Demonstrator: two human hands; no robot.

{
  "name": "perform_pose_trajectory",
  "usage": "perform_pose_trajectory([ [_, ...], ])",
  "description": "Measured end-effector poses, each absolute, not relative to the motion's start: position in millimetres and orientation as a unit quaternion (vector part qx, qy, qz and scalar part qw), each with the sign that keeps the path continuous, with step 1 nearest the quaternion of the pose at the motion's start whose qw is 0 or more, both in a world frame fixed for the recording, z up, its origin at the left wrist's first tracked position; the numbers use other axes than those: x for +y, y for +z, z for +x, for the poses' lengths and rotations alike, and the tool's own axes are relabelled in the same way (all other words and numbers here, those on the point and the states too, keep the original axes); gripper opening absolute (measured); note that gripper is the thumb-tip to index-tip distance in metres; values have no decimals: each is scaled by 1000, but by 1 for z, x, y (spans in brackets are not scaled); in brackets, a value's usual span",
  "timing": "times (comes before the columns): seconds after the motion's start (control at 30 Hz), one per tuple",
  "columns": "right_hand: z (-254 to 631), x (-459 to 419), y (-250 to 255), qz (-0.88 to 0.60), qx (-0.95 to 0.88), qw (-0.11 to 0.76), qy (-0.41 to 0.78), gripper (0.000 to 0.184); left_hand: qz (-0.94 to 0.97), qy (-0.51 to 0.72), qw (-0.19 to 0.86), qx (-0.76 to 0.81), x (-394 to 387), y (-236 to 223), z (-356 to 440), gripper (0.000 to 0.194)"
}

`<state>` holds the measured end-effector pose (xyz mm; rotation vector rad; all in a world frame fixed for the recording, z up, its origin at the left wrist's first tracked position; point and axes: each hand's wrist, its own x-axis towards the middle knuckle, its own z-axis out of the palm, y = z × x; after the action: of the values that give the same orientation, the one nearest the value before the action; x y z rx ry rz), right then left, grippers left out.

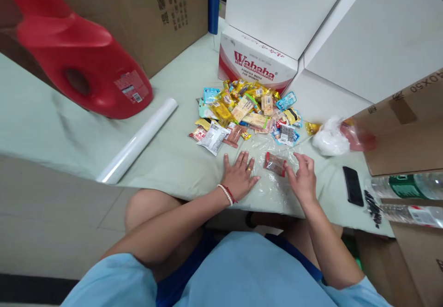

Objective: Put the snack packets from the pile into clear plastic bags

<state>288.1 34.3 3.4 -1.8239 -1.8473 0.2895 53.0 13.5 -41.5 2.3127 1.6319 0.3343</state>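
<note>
My left hand [239, 174] lies flat with fingers spread on a sheet of clear plastic film [273, 184] at the table's near edge. It wears a ring and a beaded bracelet. My right hand [303, 177] rests on the same film to the right, fingers bent down onto it. Between the two hands a small red-brown snack packet [275, 164] lies on the film. Just beyond it is a heap of small snack packets [247, 111], yellow, blue and white.
A roll of clear film [138, 141] lies at left, a big red jug [83, 57] behind it. A Wahaha carton [258, 62] and white boxes stand at the back. At right lie a crumpled plastic bag [330, 138], black phone [353, 185], water bottles [404, 187] and cardboard box [404, 127].
</note>
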Motion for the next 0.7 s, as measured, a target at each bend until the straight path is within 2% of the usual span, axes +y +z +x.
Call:
perform_pose_trajectory([
  [0.13,279,41,-4,-574,-796,130,141,40,797,137,140,571,13,-39,46,58],
  [0.23,273,56,-5,-560,-819,58,113,36,796,145,140,571,18,-42,38,55],
  [0.37,241,95,13,-528,-843,45,88,27,804,144,134,560,24,-49,34,55],
  [0.5,170,143,22,-430,-898,54,78,45,809,143,133,554,26,-51,34,56],
  [0.6,127,165,19,-376,-925,38,50,31,808,140,127,557,25,-50,33,58],
  [0.7,125,167,22,-397,-915,50,42,21,803,141,125,565,20,-48,31,59],
])
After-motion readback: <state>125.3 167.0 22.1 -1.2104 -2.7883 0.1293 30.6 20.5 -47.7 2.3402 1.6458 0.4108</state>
